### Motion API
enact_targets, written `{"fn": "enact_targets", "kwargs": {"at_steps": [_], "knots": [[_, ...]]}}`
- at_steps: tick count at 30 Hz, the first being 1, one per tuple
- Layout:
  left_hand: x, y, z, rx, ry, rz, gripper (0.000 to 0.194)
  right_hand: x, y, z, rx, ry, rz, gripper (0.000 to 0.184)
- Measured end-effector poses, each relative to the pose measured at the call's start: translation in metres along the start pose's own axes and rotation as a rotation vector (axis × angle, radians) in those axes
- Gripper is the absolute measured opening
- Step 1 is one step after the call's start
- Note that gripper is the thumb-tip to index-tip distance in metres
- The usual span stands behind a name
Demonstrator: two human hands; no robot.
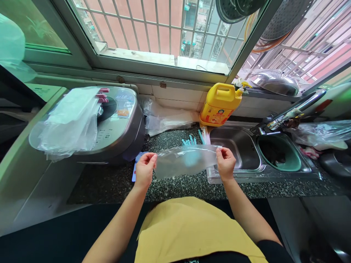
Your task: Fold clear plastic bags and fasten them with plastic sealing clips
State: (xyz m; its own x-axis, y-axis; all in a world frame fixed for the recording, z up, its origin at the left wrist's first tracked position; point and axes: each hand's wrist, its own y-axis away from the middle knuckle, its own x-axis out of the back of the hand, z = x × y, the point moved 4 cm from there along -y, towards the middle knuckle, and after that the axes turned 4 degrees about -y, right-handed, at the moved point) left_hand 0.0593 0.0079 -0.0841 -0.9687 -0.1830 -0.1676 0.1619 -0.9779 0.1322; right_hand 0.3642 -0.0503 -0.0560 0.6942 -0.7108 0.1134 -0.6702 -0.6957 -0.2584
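A translucent plastic bag (175,162) is stretched sideways above the dark speckled counter. My left hand (145,168) pinches its left end, thumb against fingers. At the other end, my right hand (226,162) grips the upper right corner in the same way. Several light-blue sticks (189,140) lie on the counter just behind the bag, and a pale blue patch shows through the plastic. Beside my left hand, partly covered by it, is a flat blue item (135,171) that I cannot make out.
A rice cooker (131,128) stands at left with a stack of plastic bags (74,117) on its lid. More clear bags (171,118) lie by the wall. A yellow jug (219,104) stands behind the steel sink (236,146), which holds a green basin (290,166) under the faucet (290,113).
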Motion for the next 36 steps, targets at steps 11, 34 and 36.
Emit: {"fn": "enact_targets", "kwargs": {"at_steps": [11,34,36], "knots": [[0.011,0.024,0.040,-0.179,-0.013,-0.002,0.017,0.023,0.014,-0.055,0.295,0.065,0.052,0.018],[-0.069,0.005,0.056,-0.770,-0.737,-0.539,0.035,0.015,0.037,-0.080,0.717,0.072,-0.233,0.016],[-0.101,-0.001,0.048,-0.757,-0.797,-0.815,0.025,0.014,0.040,-0.086,0.762,0.105,-0.266,0.016]]}}
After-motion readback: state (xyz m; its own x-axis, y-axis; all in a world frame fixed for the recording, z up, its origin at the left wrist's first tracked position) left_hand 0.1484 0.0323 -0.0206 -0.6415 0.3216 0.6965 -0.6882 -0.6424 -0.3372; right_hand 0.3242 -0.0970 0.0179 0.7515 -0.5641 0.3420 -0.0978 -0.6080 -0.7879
